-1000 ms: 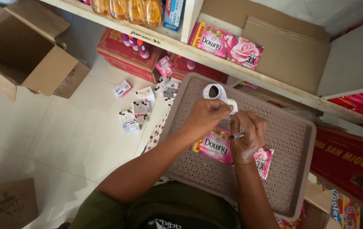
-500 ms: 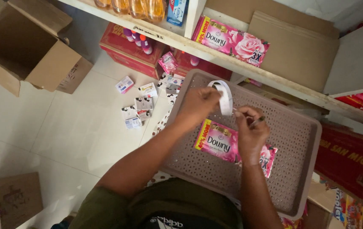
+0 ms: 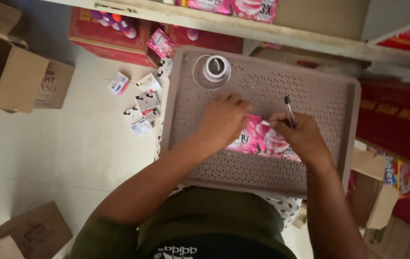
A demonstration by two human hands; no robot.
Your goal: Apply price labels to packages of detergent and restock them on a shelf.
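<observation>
The pink sachet pack (image 3: 262, 139) lay flat on the perforated tray (image 3: 310, 86), its long axis running left to right between both hands. The left hand (image 3: 224, 120) pressed flat on its left end; the right hand (image 3: 300, 136) pinched a pen (image 3: 288, 109) at its right end. A tape roll (image 3: 216, 68) sat beyond.

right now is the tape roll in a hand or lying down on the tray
Lying flat on the tray: the tape roll rests apart from both hands, its ring facing up.
</observation>
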